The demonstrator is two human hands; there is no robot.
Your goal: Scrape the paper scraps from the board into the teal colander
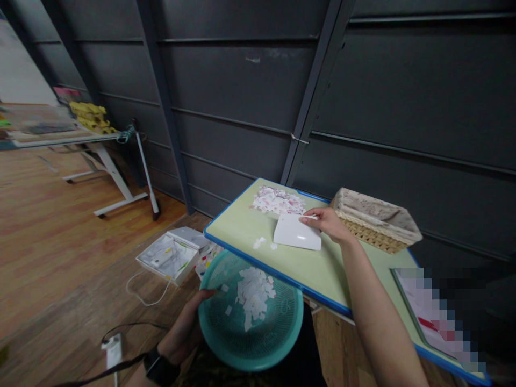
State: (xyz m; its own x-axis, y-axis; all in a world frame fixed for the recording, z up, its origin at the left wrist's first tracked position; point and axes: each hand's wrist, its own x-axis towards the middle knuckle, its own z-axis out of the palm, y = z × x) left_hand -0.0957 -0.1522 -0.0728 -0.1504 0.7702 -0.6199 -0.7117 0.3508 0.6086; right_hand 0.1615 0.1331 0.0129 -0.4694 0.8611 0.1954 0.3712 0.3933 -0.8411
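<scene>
My left hand (193,317) grips the left rim of a teal plastic colander (288,328), thumb over the edge, below the table's front edge. A heap of white paper scraps (255,295) lies inside it, with a few loose bits on its wall. Over the green tabletop (237,220), my right hand (324,221) pinches a slightly curved white sheet (296,232) by its upper right edge. A wide pile of paper scraps (278,200) sits behind the sheet. A few small scraps (259,243) lie to its left, near the front edge.
A lined wicker basket (371,234) stands at the table's back right, near the dark wall (237,80). An open white box (167,255) with a cable is on the floor at left. A power strip (113,349) lies lower left; another table (60,141) stands farther off.
</scene>
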